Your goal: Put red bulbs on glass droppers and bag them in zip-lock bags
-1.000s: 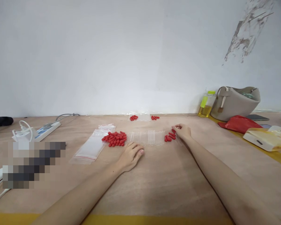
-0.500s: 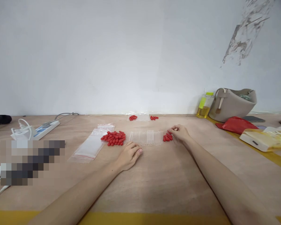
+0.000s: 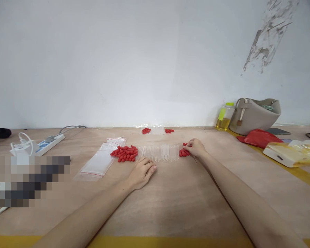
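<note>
My left hand (image 3: 144, 172) rests palm down on the table, fingers stretched out and nothing in its grasp. Its fingertips lie at the near edge of a row of thin clear tubes (image 3: 157, 153). Just left of that row is a large heap of red rubber bulbs (image 3: 124, 153). At the row's right end, my right hand (image 3: 197, 148) has thumb and forefinger pinched on one red bulb, partly hidden by the fingers. A smaller cluster of red bulbs (image 3: 183, 153) lies right beside those fingertips.
Clear zip bags (image 3: 98, 163) lie left of the heap. By the wall, a clear bag (image 3: 157, 130) lies between two small red bulb groups. A power strip (image 3: 50, 144) is at left. A bottle (image 3: 224, 119), a grey handbag (image 3: 255, 115) and a red pouch (image 3: 259, 138) stand at right.
My right hand has shifted slightly left and closer to me, over the small cluster of red bulbs. My left hand stays put. The view has moved slightly.
</note>
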### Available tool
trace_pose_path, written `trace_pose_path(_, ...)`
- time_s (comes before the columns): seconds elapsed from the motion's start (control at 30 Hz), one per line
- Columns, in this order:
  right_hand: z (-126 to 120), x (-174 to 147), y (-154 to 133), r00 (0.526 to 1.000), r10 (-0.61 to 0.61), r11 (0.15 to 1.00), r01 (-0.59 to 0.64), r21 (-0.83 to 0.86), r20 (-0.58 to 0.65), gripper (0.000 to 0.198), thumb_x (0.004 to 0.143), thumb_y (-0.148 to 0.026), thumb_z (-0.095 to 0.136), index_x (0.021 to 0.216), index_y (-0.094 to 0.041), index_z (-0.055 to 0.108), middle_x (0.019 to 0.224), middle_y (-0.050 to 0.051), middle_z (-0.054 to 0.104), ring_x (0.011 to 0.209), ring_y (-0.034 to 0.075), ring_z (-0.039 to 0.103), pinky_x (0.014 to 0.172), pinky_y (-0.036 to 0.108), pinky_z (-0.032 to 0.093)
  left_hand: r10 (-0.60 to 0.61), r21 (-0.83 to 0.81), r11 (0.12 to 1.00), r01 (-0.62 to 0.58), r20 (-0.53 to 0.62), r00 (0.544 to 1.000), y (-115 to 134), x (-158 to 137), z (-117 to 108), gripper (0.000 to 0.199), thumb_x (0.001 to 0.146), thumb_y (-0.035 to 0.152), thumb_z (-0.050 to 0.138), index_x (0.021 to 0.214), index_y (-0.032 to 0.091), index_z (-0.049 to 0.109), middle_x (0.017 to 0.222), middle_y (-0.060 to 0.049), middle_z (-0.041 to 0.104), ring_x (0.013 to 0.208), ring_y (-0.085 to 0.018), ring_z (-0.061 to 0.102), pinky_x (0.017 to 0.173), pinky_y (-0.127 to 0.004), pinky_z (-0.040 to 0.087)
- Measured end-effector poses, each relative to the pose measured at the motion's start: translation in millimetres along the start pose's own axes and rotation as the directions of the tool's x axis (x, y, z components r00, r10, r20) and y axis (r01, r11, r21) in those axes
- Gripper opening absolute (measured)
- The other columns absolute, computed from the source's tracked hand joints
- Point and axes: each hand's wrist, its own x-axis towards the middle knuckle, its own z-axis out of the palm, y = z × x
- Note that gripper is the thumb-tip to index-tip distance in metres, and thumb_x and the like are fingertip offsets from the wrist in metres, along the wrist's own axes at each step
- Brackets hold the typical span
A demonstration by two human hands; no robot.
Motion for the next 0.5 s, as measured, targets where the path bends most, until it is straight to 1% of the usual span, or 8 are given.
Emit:
trace_pose_path(0.1,2.2,-0.5,-1.9,1.0,0.012,1.0,-0.012,0.006,-0.017,0.022,0.063,-0.029,0.056,0.044,-0.018,0.06,0.072,0.005,0.062,0.072,0.015,0.055,0.061,0.022,0.039,0.004,-0.005,1.0,-0.004,-0.005,1.0,0.4,0.3,0.0,0.031,0.09,0.028,0.031,0.086,0.017,0.06,0.088,-0.007,0.058,0.084,-0.019,0.05,0.077,-0.035,0.04)
trace_pose_path(0.17,1.7,-0.9,-2.9,1.0,0.011,1.0,-0.011,0.01,-0.017,0.024,0.063,-0.029,0.055,0.043,-0.018,0.059,0.066,0.004,0.062,0.067,0.014,0.055,0.057,0.021,0.038,0.003,-0.004,1.0,-0.003,-0.007,1.0,0.7,0.4,-0.3,0.032,0.09,0.029,0.031,0.085,0.017,0.061,0.088,-0.007,0.058,0.084,-0.019,0.05,0.077,-0.035,0.04)
trace_pose_path(0.3,-1.2,-1.5,-4.4,0.999,-0.002,0.999,0.0,0.036,0.039,0.025,0.061,-0.031,0.057,0.04,-0.019,0.059,0.05,0.001,0.058,0.057,0.012,0.054,0.053,0.021,0.036,0.002,0.001,1.0,-0.002,-0.001,1.0,0.9,0.4,-0.8,0.03,0.089,0.028,0.033,0.084,0.016,0.06,0.088,-0.007,0.057,0.084,-0.018,0.05,0.077,-0.035,0.04)
trace_pose_path(0.4,-0.3,-2.1,-5.7,0.996,0.066,0.989,-0.073,0.129,0.063,0.024,0.058,-0.03,0.058,0.038,-0.018,0.057,0.042,0.0,0.054,0.051,0.012,0.052,0.049,0.021,0.034,0.004,-0.006,1.0,-0.004,-0.005,1.0,0.9,0.2,-0.5,0.031,0.089,0.028,0.032,0.084,0.017,0.06,0.087,-0.007,0.058,0.084,-0.018,0.05,0.077,-0.035,0.04)
trace_pose_path(0.5,3.9,-2.4,-6.6,0.989,0.141,0.965,-0.148,0.218,0.044,0.023,0.054,-0.026,0.06,0.034,-0.017,0.053,0.038,0.0,0.051,0.049,0.012,0.051,0.047,0.021,0.033,0.008,-0.013,1.0,-0.008,-0.016,1.0,1.0,0.3,-0.2,0.033,0.09,0.029,0.031,0.083,0.017,0.061,0.087,-0.007,0.058,0.084,-0.019,0.05,0.077,-0.035,0.04)
